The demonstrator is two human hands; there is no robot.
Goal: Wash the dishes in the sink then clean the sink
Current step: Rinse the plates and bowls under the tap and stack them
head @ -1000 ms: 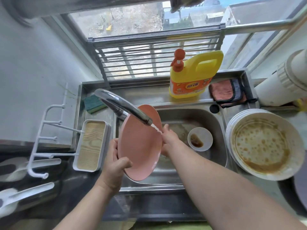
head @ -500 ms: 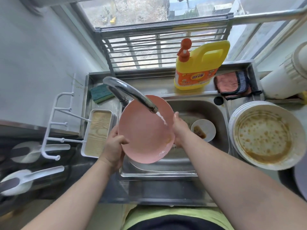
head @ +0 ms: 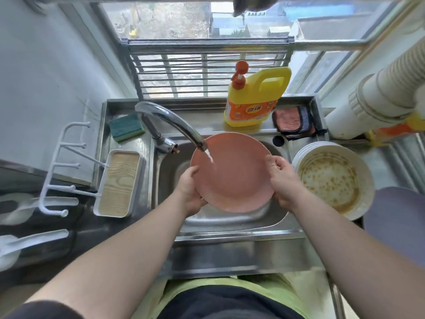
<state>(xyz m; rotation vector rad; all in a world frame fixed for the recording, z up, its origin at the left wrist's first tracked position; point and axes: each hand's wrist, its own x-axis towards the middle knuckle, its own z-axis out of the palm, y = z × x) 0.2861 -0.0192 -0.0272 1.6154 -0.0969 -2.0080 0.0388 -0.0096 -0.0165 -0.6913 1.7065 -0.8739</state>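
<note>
While the water is running from the faucet (head: 170, 125) onto the pink plate (head: 232, 173), the step in hand looks like a rinse, and doing it well is a matter of turning the plate so the stream is sweeping every part of the face rather than hitting one spot near the upper left rim. The plate is being held over the sink (head: 230, 221), its face tilted up toward the camera, and keeping it low over the basin should stop splashing onto the table (head: 381, 162) (wet plates slip, so a firm hold at both edges matters).

Both hands are grasping the plate at opposite sides. The left hand (head: 189, 191) is cupping the lower left rim, thumb lying on the face and fingers hidden behind. The right hand (head: 284, 180) is gripping the right rim, fingers curled over the edge. Both forearms are reaching forward from the bottom of the view, converging on the basin.

Just right of the sink, a stack of greasy white plates (head: 333, 180) is waiting; a detergent bottle (head: 255, 100) and a sponge (head: 126, 130) are sitting on the ledge behind.
</note>
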